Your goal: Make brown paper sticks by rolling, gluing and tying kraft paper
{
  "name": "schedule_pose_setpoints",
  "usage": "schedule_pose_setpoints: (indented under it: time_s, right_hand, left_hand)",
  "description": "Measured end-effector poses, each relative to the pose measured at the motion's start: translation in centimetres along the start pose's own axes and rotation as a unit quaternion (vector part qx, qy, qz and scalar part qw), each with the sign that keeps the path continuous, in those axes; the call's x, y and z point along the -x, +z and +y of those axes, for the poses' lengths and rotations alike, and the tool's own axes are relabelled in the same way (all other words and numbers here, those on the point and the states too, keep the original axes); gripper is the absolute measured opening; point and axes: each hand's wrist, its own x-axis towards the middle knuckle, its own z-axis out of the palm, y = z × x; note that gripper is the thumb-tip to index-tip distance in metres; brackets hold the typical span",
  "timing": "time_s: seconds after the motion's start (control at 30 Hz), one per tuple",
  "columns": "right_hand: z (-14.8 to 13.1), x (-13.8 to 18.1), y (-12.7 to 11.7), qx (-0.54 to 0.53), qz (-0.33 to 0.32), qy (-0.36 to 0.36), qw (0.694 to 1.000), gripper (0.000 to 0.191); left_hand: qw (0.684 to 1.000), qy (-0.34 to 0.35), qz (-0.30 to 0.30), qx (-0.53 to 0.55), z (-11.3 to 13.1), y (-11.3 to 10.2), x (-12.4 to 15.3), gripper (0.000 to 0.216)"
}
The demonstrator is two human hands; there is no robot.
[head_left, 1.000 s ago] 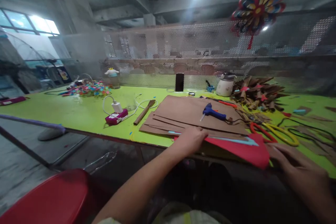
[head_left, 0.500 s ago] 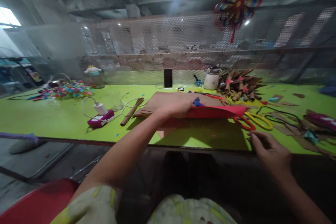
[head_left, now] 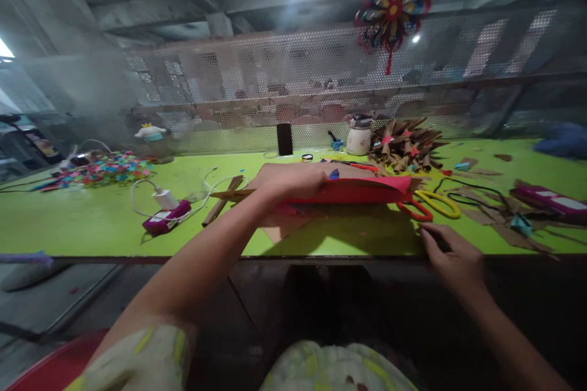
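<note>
My left hand [head_left: 307, 181] is closed on a sheet of red paper [head_left: 362, 191], which it holds raised above the green table. Brown paper [head_left: 275, 172] lies behind and under that hand, and a small blue piece [head_left: 334, 175] shows at the red sheet's back edge. At the table's front edge, my right hand [head_left: 452, 250] has thumb and forefinger pinched together; whatever may be between them is too small to make out. Just beyond it lie red scissor handles [head_left: 419, 211] and yellow scissor handles [head_left: 439, 203], their blades hidden.
A pile of rolled brown paper pieces [head_left: 406, 145] and a white jar [head_left: 359, 136] stand at the back. Brown scraps [head_left: 499, 223] and a purple box [head_left: 550, 200] lie to the right. On the left are a charger on a purple block [head_left: 166, 217] and colourful paper bits [head_left: 114, 168].
The view has turned slightly right, so everything sits further left. The brown paper's left corner now sticks out beyond my left forearm. Both hands keep their grip shape.
</note>
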Motion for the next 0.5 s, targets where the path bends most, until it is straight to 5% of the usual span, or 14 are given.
schedule_pose_setpoints:
  time_s: [0.5]
  right_hand:
    - [0.4,0.2,0.4,0.001,-0.018,0.002,1.000,0.016]
  left_hand:
    - [0.998,0.062,-0.006,0.018,-0.3,-1.2,-1.5,0.028]
